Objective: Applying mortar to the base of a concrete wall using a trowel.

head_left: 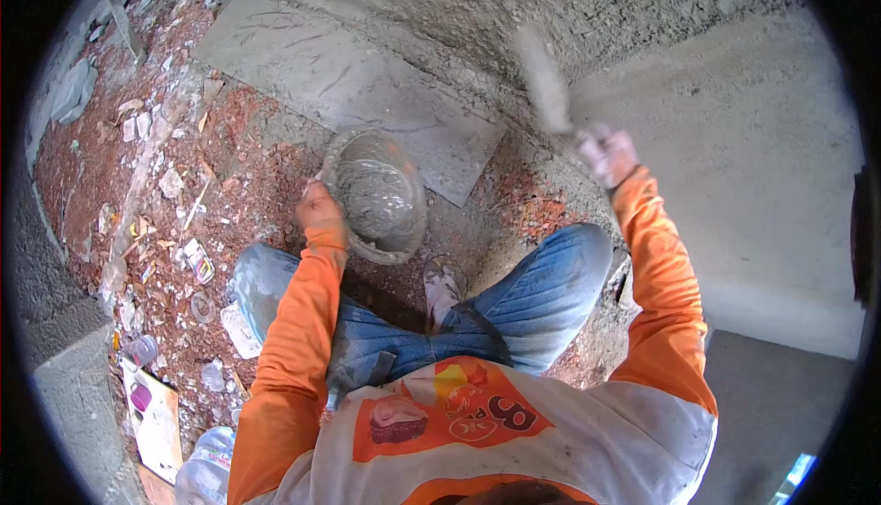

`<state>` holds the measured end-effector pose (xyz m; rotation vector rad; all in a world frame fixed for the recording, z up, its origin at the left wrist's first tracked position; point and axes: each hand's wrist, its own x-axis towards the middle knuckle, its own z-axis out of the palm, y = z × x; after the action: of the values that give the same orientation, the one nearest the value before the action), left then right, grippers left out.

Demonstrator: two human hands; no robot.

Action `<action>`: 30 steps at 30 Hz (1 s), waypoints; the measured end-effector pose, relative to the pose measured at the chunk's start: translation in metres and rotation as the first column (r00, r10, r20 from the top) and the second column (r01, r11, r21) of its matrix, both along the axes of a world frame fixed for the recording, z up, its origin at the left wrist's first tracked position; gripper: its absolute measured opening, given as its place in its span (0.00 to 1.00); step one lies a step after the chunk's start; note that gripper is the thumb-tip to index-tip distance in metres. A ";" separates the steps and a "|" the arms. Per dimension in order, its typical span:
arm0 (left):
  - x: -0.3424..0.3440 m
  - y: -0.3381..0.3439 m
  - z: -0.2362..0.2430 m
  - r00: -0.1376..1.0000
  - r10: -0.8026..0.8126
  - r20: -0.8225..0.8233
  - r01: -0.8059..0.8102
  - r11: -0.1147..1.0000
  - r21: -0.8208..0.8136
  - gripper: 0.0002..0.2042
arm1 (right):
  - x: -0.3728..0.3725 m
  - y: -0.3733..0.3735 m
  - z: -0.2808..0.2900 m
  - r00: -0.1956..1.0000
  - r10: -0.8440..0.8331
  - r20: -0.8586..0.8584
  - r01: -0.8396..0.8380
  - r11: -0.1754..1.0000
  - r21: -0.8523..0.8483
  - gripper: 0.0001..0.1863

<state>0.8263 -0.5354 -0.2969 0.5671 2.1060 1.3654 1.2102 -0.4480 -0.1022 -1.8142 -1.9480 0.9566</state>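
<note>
My left hand point(318, 206) grips the left rim of a round bucket point(415, 221) that stands tilted in front of my knees. Wet grey mortar point(372, 195) lies inside it, glistening. Off to the right, my right hand point(607, 155) is closed round the handle of a trowel point(543, 81). The trowel's pale blade points up and away, smeared by motion, against the rough mortar-coated wall point(633, 10). Whether the blade touches the wall, I cannot tell. The fingers of the right hand are also slightly blurred.
A flat grey board point(340, 74) lies along the wall's foot, beyond the bucket. Rubble and litter point(170, 184) cover the reddish ground on the left. A clear plastic bottle point(206, 468) lies at lower left. A smooth plastered wall point(752, 147) rises on the right, close to my right arm.
</note>
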 end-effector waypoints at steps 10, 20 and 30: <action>0.018 -0.012 0.005 0.926 -0.258 0.275 0.267 0.964 0.006 0.27 | -0.143 -0.069 -0.212 0.467 0.594 0.655 -0.283 0.803 -0.525 0.19; 0.008 -0.003 -0.016 0.920 -0.013 0.391 0.049 0.995 -0.083 0.28 | -0.121 -0.139 -0.199 0.843 0.508 0.177 -0.465 0.853 -0.238 0.15; -0.005 -0.008 -0.034 0.927 0.030 0.374 0.031 0.988 -0.155 0.33 | -0.122 -0.134 -0.148 0.863 0.338 0.376 -0.305 0.941 -0.148 0.17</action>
<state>0.8208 -0.5438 -0.3310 0.2175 1.8743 1.1829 1.0880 -0.5821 -0.2506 -1.8787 -2.5619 0.8168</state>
